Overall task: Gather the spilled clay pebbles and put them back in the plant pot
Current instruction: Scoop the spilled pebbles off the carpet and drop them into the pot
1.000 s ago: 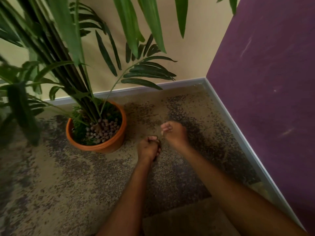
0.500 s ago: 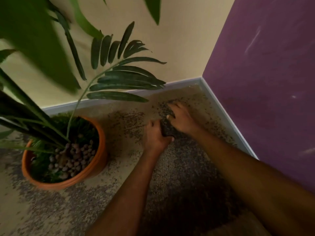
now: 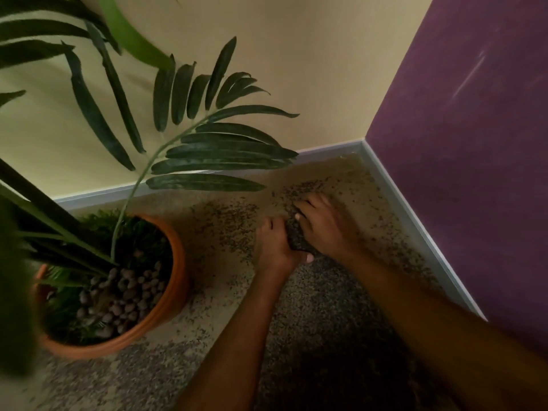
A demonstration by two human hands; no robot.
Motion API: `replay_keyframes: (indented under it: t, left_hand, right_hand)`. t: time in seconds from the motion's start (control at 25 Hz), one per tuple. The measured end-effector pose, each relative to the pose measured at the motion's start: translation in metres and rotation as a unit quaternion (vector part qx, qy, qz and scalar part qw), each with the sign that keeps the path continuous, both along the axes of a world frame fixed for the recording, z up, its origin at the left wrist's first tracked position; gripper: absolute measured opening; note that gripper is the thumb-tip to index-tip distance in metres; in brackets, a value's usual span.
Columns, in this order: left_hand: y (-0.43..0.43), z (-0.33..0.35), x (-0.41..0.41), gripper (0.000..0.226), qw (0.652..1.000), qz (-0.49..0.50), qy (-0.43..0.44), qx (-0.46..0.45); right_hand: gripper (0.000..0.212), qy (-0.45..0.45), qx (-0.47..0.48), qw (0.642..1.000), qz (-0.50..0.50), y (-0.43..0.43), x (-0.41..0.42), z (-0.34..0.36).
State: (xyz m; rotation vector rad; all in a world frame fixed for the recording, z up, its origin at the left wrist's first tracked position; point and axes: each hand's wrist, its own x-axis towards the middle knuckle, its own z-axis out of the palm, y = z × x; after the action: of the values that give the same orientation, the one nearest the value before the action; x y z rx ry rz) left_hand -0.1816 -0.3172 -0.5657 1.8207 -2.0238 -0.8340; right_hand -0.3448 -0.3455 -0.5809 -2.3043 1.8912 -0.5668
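An orange plant pot (image 3: 175, 280) stands at the left, holding a palm and a heap of round clay pebbles (image 3: 124, 295). Small dark spilled pebbles (image 3: 228, 221) are scattered over the beige floor to its right, thicker toward the corner. My left hand (image 3: 274, 247) and my right hand (image 3: 323, 226) rest on the floor side by side, cupped toward each other. A dark pile of pebbles (image 3: 296, 235) is pressed between them. The fingers of both hands curl around that pile.
Palm fronds (image 3: 219, 155) hang over the floor just above and left of my hands. A cream wall and a purple wall (image 3: 462, 161) meet in a corner with a grey skirting board (image 3: 415, 229). A darker speckled patch of floor lies under my forearms.
My hands have moved from near the pot out toward the corner and come together around a pile of pebbles. The view has shifted, so the pot now sits further left and lower.
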Motion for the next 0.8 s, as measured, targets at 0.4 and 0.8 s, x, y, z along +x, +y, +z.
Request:
replay_keyframes:
  t: [0.4, 0.8]
  left_hand:
    - [-0.008, -0.001, 0.006, 0.095, 0.999, -0.019, 0.043, -0.003]
    - [-0.032, 0.023, -0.012, 0.067, 0.993, -0.108, -0.009, 0.039]
  right_hand:
    - [0.039, -0.074, 0.065, 0.995, -0.019, 0.048, -0.002, 0.018]
    - [0.101, -0.083, 0.332, 0.936, -0.087, 0.021, -0.032, 0.048]
